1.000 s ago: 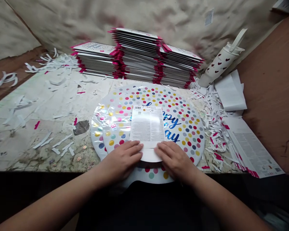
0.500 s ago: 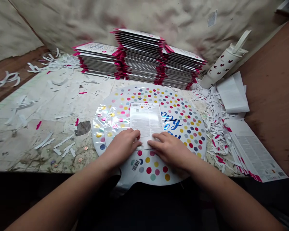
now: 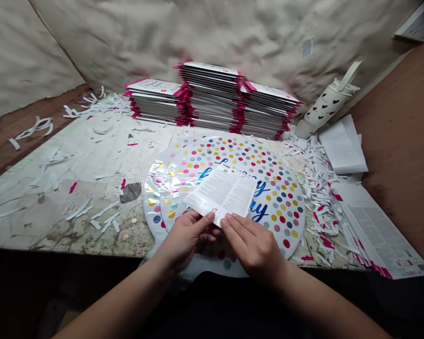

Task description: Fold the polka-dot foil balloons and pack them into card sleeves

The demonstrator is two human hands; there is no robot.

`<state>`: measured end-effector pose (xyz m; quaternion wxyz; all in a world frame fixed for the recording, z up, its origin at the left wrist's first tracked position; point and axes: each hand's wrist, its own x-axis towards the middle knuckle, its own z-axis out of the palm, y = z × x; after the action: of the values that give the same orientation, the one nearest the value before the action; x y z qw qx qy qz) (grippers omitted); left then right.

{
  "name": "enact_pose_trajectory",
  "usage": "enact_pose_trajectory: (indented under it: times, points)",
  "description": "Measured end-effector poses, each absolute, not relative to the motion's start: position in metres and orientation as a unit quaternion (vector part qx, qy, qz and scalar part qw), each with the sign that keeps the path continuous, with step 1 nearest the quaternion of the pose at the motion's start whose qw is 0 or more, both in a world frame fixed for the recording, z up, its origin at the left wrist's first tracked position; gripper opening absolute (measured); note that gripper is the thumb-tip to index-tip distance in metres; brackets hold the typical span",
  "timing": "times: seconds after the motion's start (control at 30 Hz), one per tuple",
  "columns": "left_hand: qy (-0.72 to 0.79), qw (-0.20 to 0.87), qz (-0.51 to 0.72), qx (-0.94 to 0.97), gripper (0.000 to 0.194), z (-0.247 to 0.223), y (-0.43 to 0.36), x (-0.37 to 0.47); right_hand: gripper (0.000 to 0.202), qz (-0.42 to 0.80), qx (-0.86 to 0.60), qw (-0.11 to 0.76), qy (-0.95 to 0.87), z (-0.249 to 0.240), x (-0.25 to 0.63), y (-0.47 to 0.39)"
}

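Note:
A white printed card with small text and a barcode is tilted above several flat foil balloons with coloured dots and blue lettering. My left hand pinches the card's near edge, thumb on top and fingers underneath. My right hand is closed at the same near corner, its fingers laid together on the card. What lies beneath the right fingertips is hidden. The balloons lie overlapped on the table, their near edge reaching the table's front edge.
Stacks of folded cards with pink edges stand at the back. At the right are a white tumbler with hearts, paper shreds, a blank white sheet and fanned printed cards. More paper strips litter the left of the table.
The card has turned from lying square on the balloons to an angled, raised position. My left hand has moved under its near edge, and the right hand has closed on the corner. The view has shifted.

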<state>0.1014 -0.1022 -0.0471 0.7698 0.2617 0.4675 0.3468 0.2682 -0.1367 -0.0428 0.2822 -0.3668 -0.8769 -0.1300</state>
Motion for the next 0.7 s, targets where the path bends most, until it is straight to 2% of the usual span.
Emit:
enact_pose_trajectory:
  times: [0.17, 0.33, 0.47, 0.57, 0.63, 0.7]
  points:
    - [0.422, 0.830, 0.352, 0.093, 0.006, -0.049, -0.102, 0.107, 0.029, -0.086, -0.402, 0.305, -0.859, -0.047, 0.272, -0.145]
    - [0.459, 0.763, 0.349, 0.292, 0.020, -0.050, -0.103, 0.100, 0.034, 0.130, -0.415, 0.336, -0.835, -0.040, 0.282, -0.131]
    - [0.462, 0.749, 0.311, 0.360, 0.026, -0.051, -0.103, 0.098, 0.025, 0.098, -0.357, 0.391, -0.842, -0.047, 0.273, -0.114]
    - [0.466, 0.736, 0.332, 0.363, 0.029, -0.052, -0.101, 0.098, 0.021, 0.167, -0.371, 0.446, -0.797, -0.044, 0.272, -0.116]
    - [0.485, 0.700, 0.356, 0.384, 0.028, -0.051, -0.097, 0.094, 0.018, 0.250, -0.386, 0.389, -0.798, -0.034, 0.286, -0.126]
    - [0.507, 0.642, 0.350, 0.456, 0.028, -0.044, -0.093, 0.088, 0.018, 0.289, -0.412, 0.227, -0.834, -0.020, 0.309, -0.138]
